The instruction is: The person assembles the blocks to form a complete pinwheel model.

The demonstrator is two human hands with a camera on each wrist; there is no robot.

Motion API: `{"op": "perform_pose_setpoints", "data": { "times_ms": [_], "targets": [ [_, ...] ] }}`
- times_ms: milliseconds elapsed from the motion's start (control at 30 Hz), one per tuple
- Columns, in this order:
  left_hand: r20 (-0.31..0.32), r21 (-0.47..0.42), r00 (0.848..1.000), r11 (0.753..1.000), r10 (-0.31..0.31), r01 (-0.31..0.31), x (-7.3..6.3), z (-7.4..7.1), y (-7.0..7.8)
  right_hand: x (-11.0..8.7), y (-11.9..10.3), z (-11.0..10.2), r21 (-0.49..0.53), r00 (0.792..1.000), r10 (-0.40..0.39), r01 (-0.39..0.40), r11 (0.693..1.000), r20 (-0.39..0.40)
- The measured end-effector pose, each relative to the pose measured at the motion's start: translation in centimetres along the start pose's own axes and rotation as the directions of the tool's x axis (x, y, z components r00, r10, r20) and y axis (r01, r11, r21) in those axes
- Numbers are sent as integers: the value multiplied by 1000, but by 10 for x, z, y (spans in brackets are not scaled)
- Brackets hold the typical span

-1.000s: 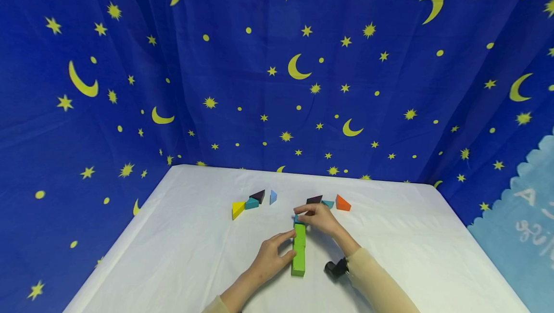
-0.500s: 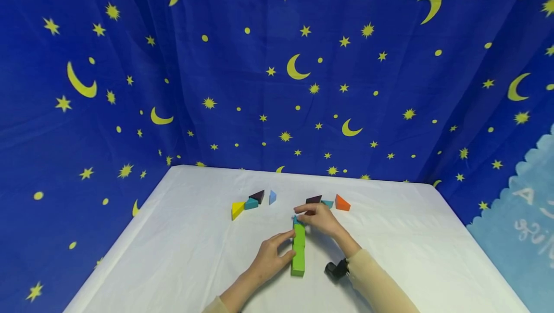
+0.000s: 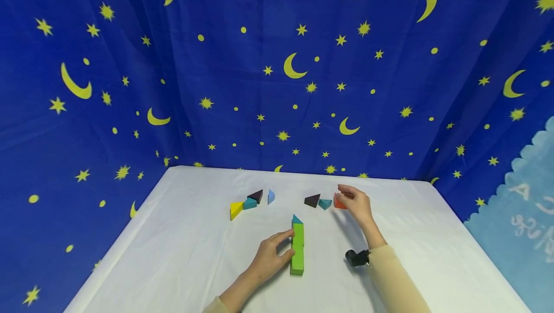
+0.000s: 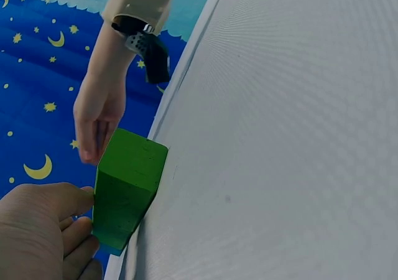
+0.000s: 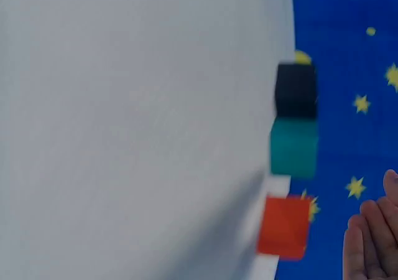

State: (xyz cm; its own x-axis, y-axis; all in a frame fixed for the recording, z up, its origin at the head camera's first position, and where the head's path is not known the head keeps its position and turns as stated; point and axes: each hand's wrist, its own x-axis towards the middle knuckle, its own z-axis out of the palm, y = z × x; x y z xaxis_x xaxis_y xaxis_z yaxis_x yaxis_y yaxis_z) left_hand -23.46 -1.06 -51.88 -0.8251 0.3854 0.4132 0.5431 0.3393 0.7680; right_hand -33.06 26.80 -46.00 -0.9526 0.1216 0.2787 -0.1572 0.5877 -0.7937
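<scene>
Two green blocks (image 3: 297, 250) lie end to end in a line on the white table, with a small blue triangular block (image 3: 296, 219) at the far end. My left hand (image 3: 267, 258) rests beside them, its thumb and forefinger touching their left side. In the left wrist view, the near green block (image 4: 127, 183) hides part of what lies beyond it. My right hand (image 3: 356, 203) is over the orange block (image 3: 339, 201) at the back right and partly covers it. The right wrist view shows the orange block (image 5: 284, 227) apart from the fingers (image 5: 373, 236), which hold nothing.
Left of the orange block lie a teal block (image 3: 325, 204) and a black block (image 3: 312, 200). Further left are a light blue block (image 3: 271, 197), another black block (image 3: 256, 196), another teal block (image 3: 249, 203) and a yellow block (image 3: 236, 210). A starry blue curtain (image 3: 242, 77) hangs behind.
My right hand has let go of the small blue block and moved right and away to the orange block. The left hand stays by the green blocks.
</scene>
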Motion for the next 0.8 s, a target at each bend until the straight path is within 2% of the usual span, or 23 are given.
{"op": "perform_pose_setpoints", "data": {
  "times_ms": [167, 500, 800],
  "targets": [
    [-5, 6, 1000, 1000, 11, -11, 0, 0, 0, 1, 16, -8, -74, 1000, 21, -21, 997, 11],
    [-8, 1, 1000, 1000, -5, 5, -2, 0, 3, 4, 34, -5, -107, 993, 67, -57, 993, 94],
    [-3, 12, 1000, 1000, 6, -6, -1, -1, 0, 6, 37, -1, -124, 997, 50, -42, 991, 61]
  ]
}}
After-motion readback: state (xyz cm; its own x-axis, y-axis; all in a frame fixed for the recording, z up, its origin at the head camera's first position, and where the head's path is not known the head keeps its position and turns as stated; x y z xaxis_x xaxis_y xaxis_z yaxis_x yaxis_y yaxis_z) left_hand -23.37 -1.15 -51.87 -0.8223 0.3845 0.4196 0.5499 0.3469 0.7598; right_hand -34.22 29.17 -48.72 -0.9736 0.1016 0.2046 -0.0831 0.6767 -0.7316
